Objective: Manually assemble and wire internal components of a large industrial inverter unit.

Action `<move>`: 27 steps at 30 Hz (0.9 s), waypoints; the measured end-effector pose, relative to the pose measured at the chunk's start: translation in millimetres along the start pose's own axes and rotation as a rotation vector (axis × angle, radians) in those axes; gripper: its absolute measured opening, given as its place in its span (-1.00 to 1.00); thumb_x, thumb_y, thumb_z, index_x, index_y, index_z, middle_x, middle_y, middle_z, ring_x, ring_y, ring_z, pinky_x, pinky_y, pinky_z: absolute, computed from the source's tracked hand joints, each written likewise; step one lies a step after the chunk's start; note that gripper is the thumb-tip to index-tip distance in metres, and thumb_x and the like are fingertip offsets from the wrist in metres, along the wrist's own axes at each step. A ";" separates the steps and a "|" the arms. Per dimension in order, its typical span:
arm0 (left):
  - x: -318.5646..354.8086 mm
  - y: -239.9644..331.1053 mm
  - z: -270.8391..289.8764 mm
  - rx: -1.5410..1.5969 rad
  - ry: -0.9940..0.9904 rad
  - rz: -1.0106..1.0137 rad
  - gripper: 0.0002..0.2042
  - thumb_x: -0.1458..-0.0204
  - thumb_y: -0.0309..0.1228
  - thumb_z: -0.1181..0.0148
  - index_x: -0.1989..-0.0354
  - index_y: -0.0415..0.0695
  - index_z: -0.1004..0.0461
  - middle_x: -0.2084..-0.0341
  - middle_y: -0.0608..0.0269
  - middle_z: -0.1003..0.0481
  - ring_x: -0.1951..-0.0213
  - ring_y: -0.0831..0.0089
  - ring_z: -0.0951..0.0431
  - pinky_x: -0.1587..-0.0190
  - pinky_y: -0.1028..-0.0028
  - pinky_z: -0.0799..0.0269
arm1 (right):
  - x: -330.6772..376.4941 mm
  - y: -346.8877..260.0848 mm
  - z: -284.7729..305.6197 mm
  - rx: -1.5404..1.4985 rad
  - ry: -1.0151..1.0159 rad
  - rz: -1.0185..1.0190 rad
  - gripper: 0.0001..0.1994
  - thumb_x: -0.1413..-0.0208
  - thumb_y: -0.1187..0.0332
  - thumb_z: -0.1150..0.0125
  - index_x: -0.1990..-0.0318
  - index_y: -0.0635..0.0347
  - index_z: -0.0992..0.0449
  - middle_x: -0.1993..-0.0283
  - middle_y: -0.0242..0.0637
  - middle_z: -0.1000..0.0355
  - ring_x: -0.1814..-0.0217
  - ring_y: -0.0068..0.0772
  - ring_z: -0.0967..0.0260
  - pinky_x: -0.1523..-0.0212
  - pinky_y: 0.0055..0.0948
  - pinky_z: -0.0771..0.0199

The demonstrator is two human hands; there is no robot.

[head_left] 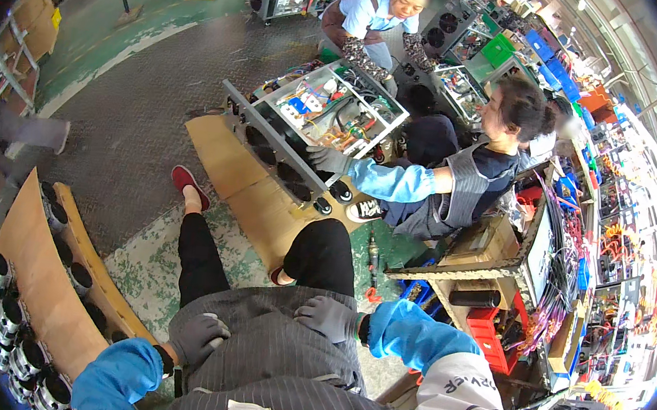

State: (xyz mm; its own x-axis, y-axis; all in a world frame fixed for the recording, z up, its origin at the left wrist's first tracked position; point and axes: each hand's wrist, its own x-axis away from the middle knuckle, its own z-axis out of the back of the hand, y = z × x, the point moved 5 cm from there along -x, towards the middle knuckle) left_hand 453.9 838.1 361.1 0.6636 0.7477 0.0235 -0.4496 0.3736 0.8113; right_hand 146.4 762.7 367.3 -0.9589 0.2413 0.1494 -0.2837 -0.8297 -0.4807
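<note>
My left hand (198, 338), in a grey glove, rests on my striped grey apron (263, 370) at the lap. Its fingers are curled in; a pale patch shows at them, but I cannot make out whether it is an object. To the right, my right hand (328, 319), gloved the same way, lies open and flat on the apron near my thigh. Beyond my feet stands an open metal cabinet (318, 112) with wiring, copper parts and round fans on its near side. A seated co-worker's gloved hand (328, 159) touches its near edge.
Brown cardboard (245, 200) lies under the cabinet. A second co-worker (370, 25) bends at its far side. On the floor at right lies a tool (372, 258), beside a workbench with a red bin (488, 338) and cable bundles. A wooden board (45, 271) and cylindrical parts stand at left.
</note>
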 end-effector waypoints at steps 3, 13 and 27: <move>-3.1 2.6 1.5 0.005 0.018 -0.009 -0.82 -0.08 -0.40 -0.13 0.17 -0.13 -0.53 0.17 0.11 -0.53 0.05 0.06 -0.48 -0.13 0.11 -0.32 | 0.5 1.3 -1.0 -0.010 -0.005 -0.008 -0.49 0.11 0.26 -0.19 -0.08 0.20 -0.47 -0.15 -0.16 -0.42 -0.16 -0.02 -0.39 -0.16 -0.09 -0.43; -1.7 -1.5 1.1 0.009 -0.004 0.001 -0.81 -0.09 -0.37 -0.12 0.17 -0.13 -0.55 0.16 0.11 -0.55 0.04 0.06 -0.49 -0.12 0.12 -0.35 | -2.3 -1.6 2.5 -0.015 0.045 0.013 -0.51 0.10 0.33 -0.21 -0.08 0.22 -0.48 -0.13 -0.17 -0.40 -0.13 -0.07 -0.37 -0.13 -0.17 -0.41; 7.1 -16.9 -12.5 0.018 -0.008 -0.027 -0.81 -0.10 -0.38 -0.11 0.14 -0.11 -0.53 0.14 0.13 -0.54 0.01 0.08 -0.49 -0.25 0.09 -0.24 | -2.2 -3.0 4.5 -0.011 0.036 0.013 -0.49 0.12 0.26 -0.19 -0.06 0.24 -0.48 -0.12 -0.15 -0.42 -0.13 -0.03 -0.38 -0.16 -0.13 -0.42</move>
State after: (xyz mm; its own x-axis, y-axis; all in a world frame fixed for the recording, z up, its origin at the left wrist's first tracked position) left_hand 458.8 843.9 340.2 0.6800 0.7332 0.0065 -0.4213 0.3835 0.8219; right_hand 149.4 762.4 372.3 -0.9620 0.2490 0.1122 -0.2715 -0.8273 -0.4918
